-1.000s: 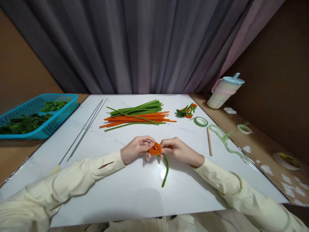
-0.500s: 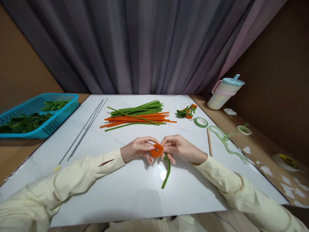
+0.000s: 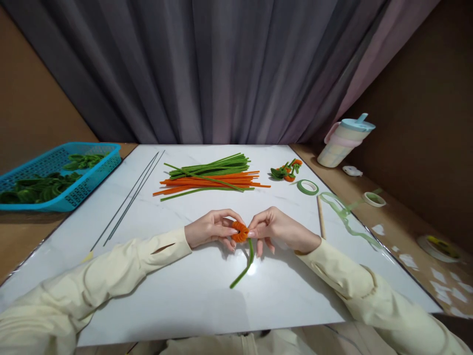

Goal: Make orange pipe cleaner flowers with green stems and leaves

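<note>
A small round pumpkin shape of orange pipe cleaner (image 3: 241, 230) is held above the table between my hands. My left hand (image 3: 210, 229) pinches its left side with thumb and fingertips. At its right edge my right hand (image 3: 279, 228) has thumb and index finger pressed together; whether they grip the orange coil or the green stem's upper end is hard to make out. A green pipe cleaner (image 3: 250, 257) hangs below the orange piece and curves down to the left. Its top end is hidden by the fingers.
Green pipe cleaners (image 3: 218, 166) and orange pipe cleaners (image 3: 210, 181) lie ahead. Finished green-and-orange pieces (image 3: 287, 170), green tape (image 3: 307, 187) and a wooden stick (image 3: 320, 217) are right. Left are thin wires (image 3: 135, 197) and a blue basket (image 3: 70, 197); a tumbler (image 3: 345, 143) stands back right.
The orange piece has turned between my fingers, so its ridged side now shows. The green pipe cleaner's free end has swung left. My right hand has shifted slightly.
</note>
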The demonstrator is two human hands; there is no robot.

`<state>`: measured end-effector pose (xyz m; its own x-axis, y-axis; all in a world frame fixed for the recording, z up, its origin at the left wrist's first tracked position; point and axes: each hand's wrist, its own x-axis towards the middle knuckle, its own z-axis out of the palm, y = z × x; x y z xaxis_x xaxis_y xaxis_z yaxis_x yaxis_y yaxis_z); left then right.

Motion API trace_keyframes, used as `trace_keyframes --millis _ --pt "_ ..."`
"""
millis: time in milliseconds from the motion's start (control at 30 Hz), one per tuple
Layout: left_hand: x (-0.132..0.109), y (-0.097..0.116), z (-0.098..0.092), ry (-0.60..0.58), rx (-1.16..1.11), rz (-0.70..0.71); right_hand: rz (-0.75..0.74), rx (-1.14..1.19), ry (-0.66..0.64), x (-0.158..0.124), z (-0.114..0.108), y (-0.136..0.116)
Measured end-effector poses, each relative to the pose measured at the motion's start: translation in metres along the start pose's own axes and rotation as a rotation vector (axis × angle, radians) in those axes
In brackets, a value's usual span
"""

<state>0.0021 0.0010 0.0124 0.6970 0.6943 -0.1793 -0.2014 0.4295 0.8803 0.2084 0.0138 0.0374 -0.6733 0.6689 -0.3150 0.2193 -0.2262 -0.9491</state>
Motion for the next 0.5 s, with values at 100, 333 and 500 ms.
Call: trace_keyframes --millis 100,333,500 --pt "0.0003 -0.0010 -0.0003 0.002 0.003 -0.003 -0.024 -0.019 0.020 0.0030 0.0037 0.0053" --pt "0.0004 0.0002 -0.0006 0.039 -0.005 -0.008 -0.097 -0.174 0.133 0.0029 0.0032 0.0072" --pt "0.0006 -0.0003 -0.0006 0.020 0.002 -0.027 -0.271 -0.314 0.191 0.0038 -0.0013 0.0036"
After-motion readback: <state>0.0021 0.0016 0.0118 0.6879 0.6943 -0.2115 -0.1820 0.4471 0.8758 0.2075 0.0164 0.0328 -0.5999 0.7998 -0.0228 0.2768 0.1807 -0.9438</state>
